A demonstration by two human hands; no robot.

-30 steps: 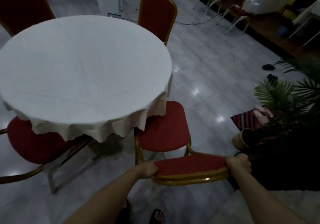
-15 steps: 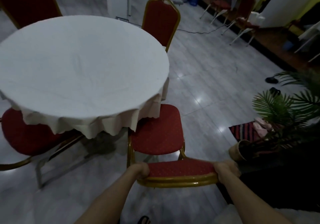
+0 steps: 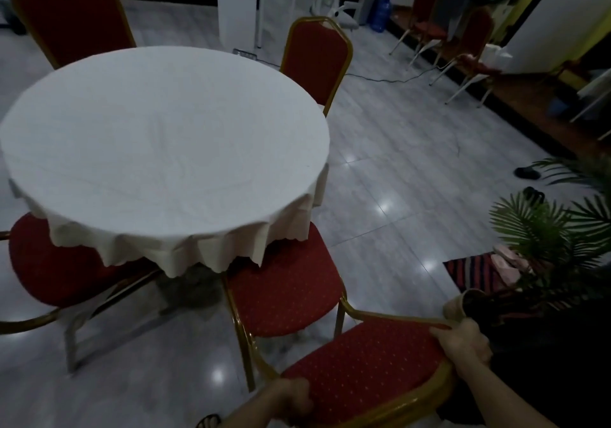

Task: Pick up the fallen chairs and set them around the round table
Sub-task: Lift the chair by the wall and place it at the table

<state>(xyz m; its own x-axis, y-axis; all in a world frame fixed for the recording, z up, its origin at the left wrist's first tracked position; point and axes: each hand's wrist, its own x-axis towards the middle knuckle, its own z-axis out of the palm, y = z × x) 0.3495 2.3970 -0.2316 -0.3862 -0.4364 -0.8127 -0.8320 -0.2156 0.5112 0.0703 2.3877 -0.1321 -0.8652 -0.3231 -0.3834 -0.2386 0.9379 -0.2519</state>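
Note:
A red chair with a gold frame point(image 3: 284, 282) stands upright at the near side of the round table point(image 3: 158, 143), its seat partly under the white cloth. My left hand point(image 3: 292, 401) grips the left end of its backrest top and my right hand point(image 3: 463, 341) grips the right end. Another red chair point(image 3: 56, 265) sits at the table's left, one point(image 3: 315, 57) at the far right and one point(image 3: 71, 14) at the far left.
A potted palm point(image 3: 549, 239) and a striped mat with pink slippers point(image 3: 479, 269) lie close on my right. Dark sandals point(image 3: 527, 173) rest on the tiles. Spare chairs point(image 3: 463, 41), a water bottle point(image 3: 380, 11) and a white pillar point(image 3: 236, 1) stand at the back.
Both hands keep their grip on the backrest. The chair's seat has slid a little further under the tablecloth, and my view has tilted up and shifted.

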